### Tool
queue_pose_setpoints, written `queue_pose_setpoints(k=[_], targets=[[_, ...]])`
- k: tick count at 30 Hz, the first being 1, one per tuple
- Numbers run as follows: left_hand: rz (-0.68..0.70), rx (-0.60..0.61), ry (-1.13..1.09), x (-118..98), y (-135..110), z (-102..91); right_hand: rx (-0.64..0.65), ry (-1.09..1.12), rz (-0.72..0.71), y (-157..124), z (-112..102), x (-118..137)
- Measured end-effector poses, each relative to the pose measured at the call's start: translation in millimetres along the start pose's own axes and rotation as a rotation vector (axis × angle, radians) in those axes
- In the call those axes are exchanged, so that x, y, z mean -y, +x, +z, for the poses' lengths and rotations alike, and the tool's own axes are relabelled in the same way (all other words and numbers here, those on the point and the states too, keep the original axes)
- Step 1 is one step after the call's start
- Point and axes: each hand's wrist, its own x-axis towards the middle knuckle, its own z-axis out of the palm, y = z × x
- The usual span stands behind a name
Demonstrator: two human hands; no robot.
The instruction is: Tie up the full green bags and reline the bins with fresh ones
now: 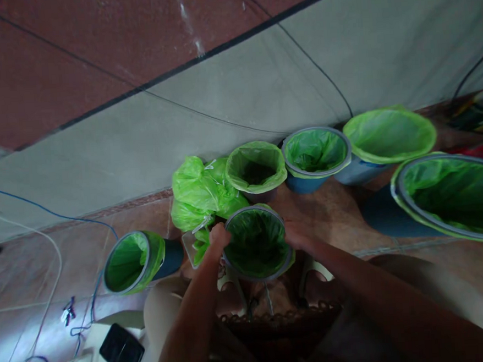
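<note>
Two hands grip a lined bin (249, 208) at its rim, left hand (219, 236) at nine o'clock, right hand (297, 236) at three, fingers seemingly curled. Seating the liner (256, 241) needs even pull.

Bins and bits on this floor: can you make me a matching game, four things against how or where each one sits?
Things:
1. near bin
2. left bin
3. loose bags
4. phone

States:
A. lying on its side
B. dark, flat, in the bottom left corner
C. gripped at the rim by the left hand and right hand
D. bunched in a heap, in no bin

Pairs: 1-C, 2-A, 3-D, 4-B.
</note>
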Motion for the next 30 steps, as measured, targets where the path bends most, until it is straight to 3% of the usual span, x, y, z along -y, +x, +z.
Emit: queue_pose_setpoints(k=[3,8,11,13,15,18,22,26,30], targets=[[0.015,0.069,-0.076,6.9,-14.2,7.9,-0.046,-0.141,0.119,1.2,-12.3,-0.1],[0.034,0.238,-0.311,4.8,-51.5,35.5,-0.164,-0.216,0.168,-2.8,-23.3,7.2],[-0.017,0.391,-0.687,0.4,-70.6,50.4,-0.235,-0.23,0.17,-8.2,-22.4,17.9],[-0.101,0.476,-0.967,-2.9,-81.4,58.0,-0.191,-0.161,0.088,-12.6,-20.8,24.9],[-0.164,0.437,-1.092,-6.9,-91.5,65.3,-0.067,-0.014,0.009,-17.8,-17.7,30.1],[-0.186,0.306,-1.111,-13.2,-106.5,77.0,0.186,0.294,0.04,-27.7,-7.7,35.3],[-0.024,0.186,-0.99,-19.6,-126.0,83.4,0.401,0.606,0.085,-40.4,8.8,42.5],[0.253,0.048,-0.837,-29.2,-146.7,66.6,0.341,0.75,0.054,-46.2,10.0,49.9],[0.354,0.034,-0.73,-42.8,-170.6,42.9,0.194,0.644,0.027,-49.3,-3.6,51.2]])
